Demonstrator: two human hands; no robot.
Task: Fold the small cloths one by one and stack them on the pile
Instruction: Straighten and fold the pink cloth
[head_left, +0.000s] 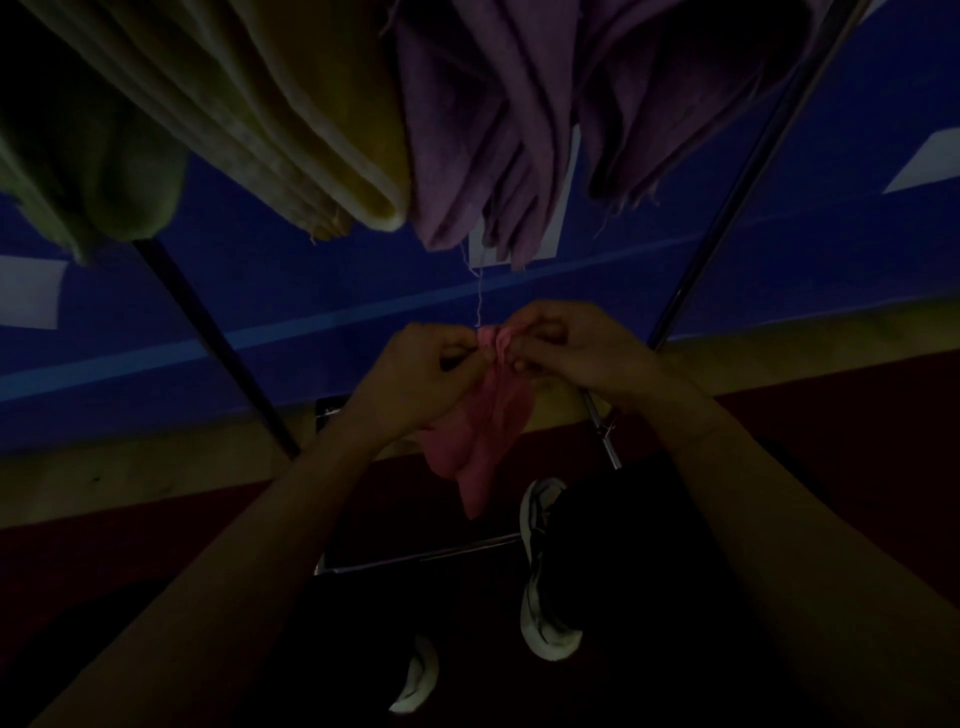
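Both hands, left hand (421, 371) and right hand (574, 353), pinch with curled fingers the bunched top edge of a small pink cloth (480, 431), which dangles between them in dim light, below hanging purple cloths (493, 135) and a yellowish-green towel (291, 114).

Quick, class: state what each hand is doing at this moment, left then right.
Left hand: closed, pinching the top edge of the pink cloth.
Right hand: closed, pinching the same pink cloth at its top, close beside the left.
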